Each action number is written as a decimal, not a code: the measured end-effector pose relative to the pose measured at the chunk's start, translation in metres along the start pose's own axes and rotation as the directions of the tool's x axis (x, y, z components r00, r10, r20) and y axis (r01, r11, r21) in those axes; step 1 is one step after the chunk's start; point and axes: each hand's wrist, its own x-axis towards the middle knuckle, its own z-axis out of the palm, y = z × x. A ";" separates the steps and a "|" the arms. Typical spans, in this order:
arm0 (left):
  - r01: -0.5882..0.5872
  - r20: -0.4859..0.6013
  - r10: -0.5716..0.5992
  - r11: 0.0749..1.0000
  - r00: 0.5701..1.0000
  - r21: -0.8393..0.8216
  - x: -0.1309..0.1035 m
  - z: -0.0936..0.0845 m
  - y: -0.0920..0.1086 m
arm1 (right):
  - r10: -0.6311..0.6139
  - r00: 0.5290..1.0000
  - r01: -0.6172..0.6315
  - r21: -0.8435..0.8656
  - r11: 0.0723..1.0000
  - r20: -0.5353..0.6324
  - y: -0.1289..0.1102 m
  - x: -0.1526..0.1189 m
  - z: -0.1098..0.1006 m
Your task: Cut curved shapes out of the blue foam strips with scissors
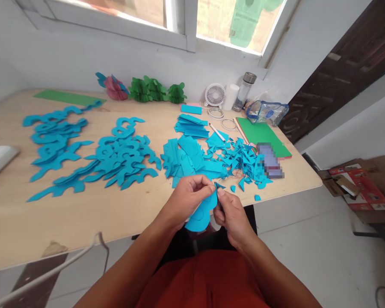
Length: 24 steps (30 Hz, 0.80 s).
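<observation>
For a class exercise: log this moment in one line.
left hand holds blue paper; right hand holds dark tool; table: blue cutouts, scraps

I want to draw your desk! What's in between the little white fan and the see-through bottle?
A plain white cylinder stands between the fan and the bottle. You can see it in the head view.

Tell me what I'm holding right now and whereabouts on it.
Your left hand grips blue paper by its upper edge; your right hand holds a dark tool, too hidden to tell which part.
</observation>
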 end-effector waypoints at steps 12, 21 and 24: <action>-0.082 -0.062 0.080 0.996 0.995 -0.027 0.033 0.015 0.000 | -0.037 0.992 0.046 0.076 0.996 -0.123 -0.007 0.023 -0.021; -0.138 -0.305 0.066 0.965 0.950 -0.221 0.033 0.020 -0.012 | -0.051 0.994 0.051 -0.002 0.999 -0.099 -0.004 0.019 -0.015; -0.131 -0.347 0.029 0.953 0.938 -0.275 0.029 0.018 -0.015 | -0.060 0.992 0.061 0.002 0.998 -0.113 -0.010 0.022 -0.021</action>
